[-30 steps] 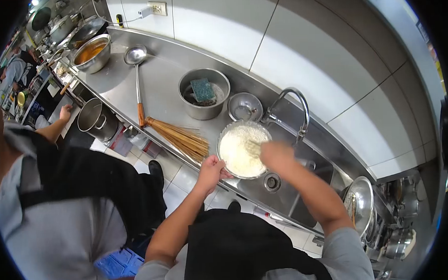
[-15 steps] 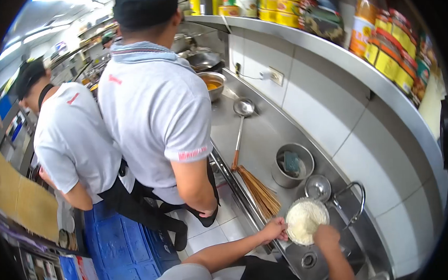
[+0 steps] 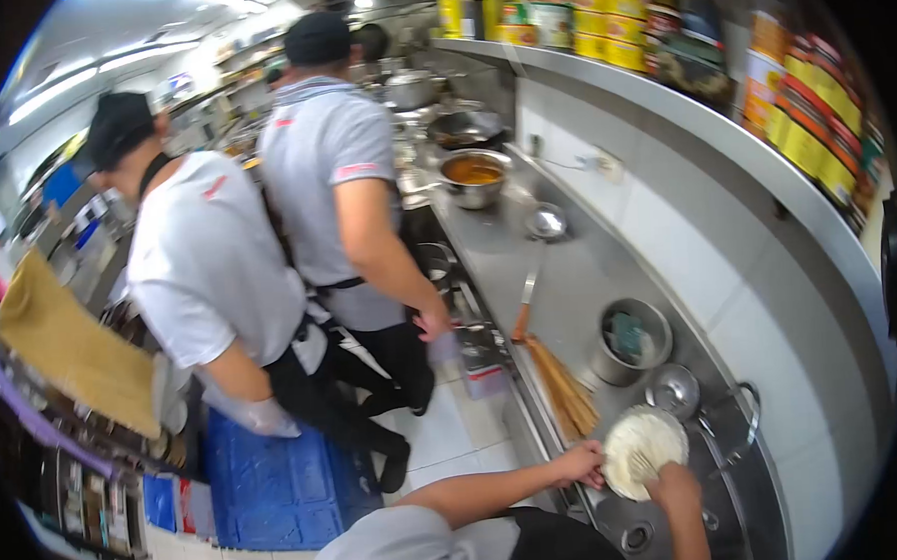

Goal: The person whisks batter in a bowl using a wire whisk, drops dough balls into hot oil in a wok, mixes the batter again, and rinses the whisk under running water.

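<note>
A round bowl (image 3: pixel 684 438) filled with a pale cream-coloured mixture (image 3: pixel 651 431) is held by the front edge of the stainless-steel counter (image 3: pixel 573 275), at the rim of a sunken metal sink (image 3: pixel 619 521) in its near end. The bowl's rim is gripped by the left hand (image 3: pixel 580 464); in the right hand (image 3: pixel 676 486) a wire whisk (image 3: pixel 640 465) is clasped, its wires dipped in the mixture. Whether the bowl is supported from beneath cannot be told.

Toward the back edge, a small shallow metal vessel (image 3: pixel 674 391) is set beside the bowl, near a curved chrome tap (image 3: pixel 754 417). Next along stands a deep round metal pot (image 3: pixel 617 367) — a green scouring pad (image 3: pixel 627 334) is seen inside. A bundle of thin brown sticks (image 3: pixel 563 387) is laid along the front edge, one end near the wooden grip of a long-handled metal ladle (image 3: pixel 546 222). Farther toward the far end, a metal bowl of orange-brown liquid (image 3: pixel 477 195) is placed. Beyond the front edge, two people in black caps (image 3: pixel 207 250) are seen.
</note>
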A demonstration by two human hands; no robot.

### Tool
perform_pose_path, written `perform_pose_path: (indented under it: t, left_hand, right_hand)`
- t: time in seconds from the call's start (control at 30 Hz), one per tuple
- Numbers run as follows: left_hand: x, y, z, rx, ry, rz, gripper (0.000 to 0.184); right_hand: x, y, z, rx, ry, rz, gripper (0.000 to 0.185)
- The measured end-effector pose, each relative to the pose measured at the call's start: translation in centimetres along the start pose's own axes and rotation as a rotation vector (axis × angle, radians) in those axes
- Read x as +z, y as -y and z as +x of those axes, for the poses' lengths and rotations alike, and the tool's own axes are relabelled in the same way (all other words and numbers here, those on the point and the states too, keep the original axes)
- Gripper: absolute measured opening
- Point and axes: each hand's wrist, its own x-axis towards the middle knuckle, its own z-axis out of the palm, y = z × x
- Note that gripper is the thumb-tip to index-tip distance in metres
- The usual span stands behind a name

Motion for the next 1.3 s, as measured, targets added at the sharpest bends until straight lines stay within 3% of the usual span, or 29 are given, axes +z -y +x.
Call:
perform_pose_path:
  t: [0.07,0.1,0.13,0.2,0.27,0.3,0.37,0.43,0.53,0.63,0.7,0.8,0.87,0.97,1.03,1.1,1.17,1.23,1.3]
  left_hand:
    - [-0.2,0.0,0.5,-0.003,-0.003,0.002,0.011]
    - [-0.4,0.1,0.6,0.021,0.015,-0.016,0.009]
    - [-0.7,0.7,0.6,0.044,-0.009,-0.043,0.008]
    - [-0.8,1.2,0.8,0.081,0.010,-0.034,0.007]
    - [-0.3,0.3,0.8,0.016,0.024,0.018,0.008]
    - [0.6,-0.8,-0.4,-0.006,-0.020,-0.022,0.010]
    - [0.6,-0.8,-0.4,-0.016,-0.007,-0.047,0.010]
    - [0.6,-0.5,-0.2,-0.015,-0.011,-0.079,0.011]
    - [0.3,-0.5,0.0,0.007,-0.016,-0.098,0.013]
    - [0.6,-0.8,0.0,0.003,-0.009,-0.090,0.012]
    - [0.5,-0.1,0.0,0.024,-0.009,-0.131,0.013]
    - [0.5,-0.4,0.0,0.015,-0.007,-0.137,0.012]
    - [0.6,-0.2,0.2,-0.005,-0.012,-0.147,0.012]
    - [0.1,0.0,0.3,0.022,0.013,-0.133,0.012]
    - [0.3,-0.5,0.1,0.006,0.018,-0.129,0.013]
    - [0.1,-0.2,0.5,0.010,0.016,-0.139,0.013]
    - [0.2,0.2,0.3,0.018,0.026,-0.128,0.013]
    - [0.3,-0.4,0.2,0.041,0.001,-0.132,0.013]
    - [0.3,-0.2,0.1,0.028,-0.007,-0.129,0.014]
  right_hand:
    - [1.0,-0.9,1.5,0.064,-0.015,0.030,0.030]
    - [2.8,-1.4,1.3,-0.157,-0.107,-0.185,0.023]
    - [5.0,-1.1,1.6,-0.091,-0.050,-0.274,0.019]
    - [2.2,-0.4,-0.5,-0.218,-0.098,-0.172,0.020]
    - [-0.6,-1.0,1.6,-0.030,0.079,-0.022,0.022]
    - [0.4,-1.1,1.8,0.061,0.031,0.021,0.024]
    - [-0.7,1.4,-0.5,-0.050,0.077,-0.205,0.020]
    - [-1.8,1.2,0.3,-0.078,0.111,-0.079,0.019]
    - [-0.2,0.4,1.6,-0.004,0.006,-0.079,0.022]
    - [-0.6,1.7,-0.1,-0.094,0.062,-0.164,0.023]
    - [-2.0,0.8,2.5,0.039,0.143,-0.025,0.023]
    - [-0.2,1.4,1.2,0.011,-0.016,-0.159,0.022]
    - [-0.7,2.6,0.4,-0.116,0.024,-0.203,0.020]
    - [-0.4,1.3,2.5,0.004,0.018,-0.123,0.020]
    - [-1.4,2.7,1.1,-0.049,-0.008,-0.236,0.022]
    - [-1.5,3.6,0.7,-0.075,0.076,-0.195,0.019]
    - [-1.5,3.0,2.3,0.043,0.131,-0.117,0.018]
    - [-1.1,2.9,0.7,-0.034,0.033,-0.267,0.020]
    - [-1.7,4.1,-0.1,-0.030,0.130,-0.333,0.024]
